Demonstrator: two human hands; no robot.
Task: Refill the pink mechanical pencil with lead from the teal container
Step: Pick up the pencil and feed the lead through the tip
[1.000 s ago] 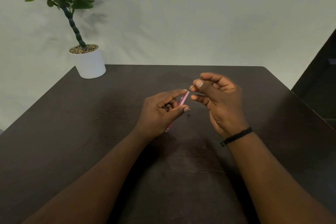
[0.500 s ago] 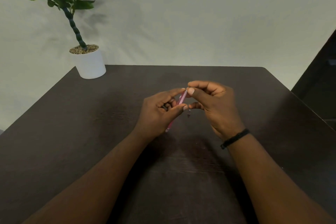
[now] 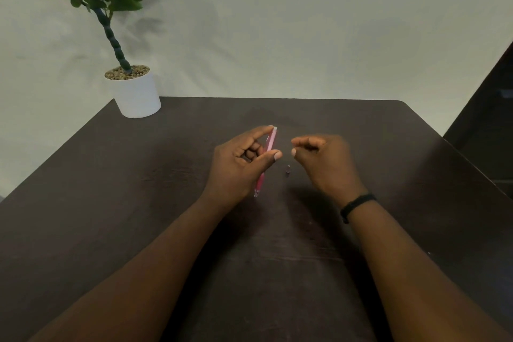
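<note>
My left hand (image 3: 241,164) holds the pink mechanical pencil (image 3: 269,144) nearly upright between thumb and forefinger, its white top end up and its tip down near the table. My right hand (image 3: 324,161) hovers just to the right of the pencil, fingers loosely curled, a small gap away and not touching it. I cannot make out anything between its fingers. A small dark piece (image 3: 288,168), maybe a cap, lies on the table between the hands. The teal container is not in sight.
The dark wooden table (image 3: 138,203) stretches all around the hands. A white pot with a green plant (image 3: 136,93) stands at the far left corner. A black band is on my right wrist. A dark object stands off the table's right edge.
My right hand was pinching at the pencil's top end and has now drawn back to the right, off the pencil. My left hand has tilted the pencil more upright.
</note>
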